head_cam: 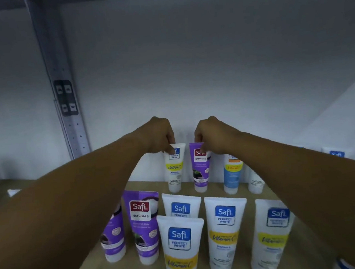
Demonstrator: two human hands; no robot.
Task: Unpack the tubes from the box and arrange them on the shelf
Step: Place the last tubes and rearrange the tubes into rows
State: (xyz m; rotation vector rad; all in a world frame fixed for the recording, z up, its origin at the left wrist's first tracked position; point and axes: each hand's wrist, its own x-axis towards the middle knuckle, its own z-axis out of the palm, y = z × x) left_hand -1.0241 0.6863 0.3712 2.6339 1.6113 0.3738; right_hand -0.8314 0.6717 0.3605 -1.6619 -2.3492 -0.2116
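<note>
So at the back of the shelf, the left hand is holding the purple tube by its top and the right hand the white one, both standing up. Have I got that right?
Not quite: the tubes are swapped. The head view shows the left hand holding the white tube by its top and the right hand holding the purple tube. The rest holds: both stand upright at the back of the shelf.
</note>
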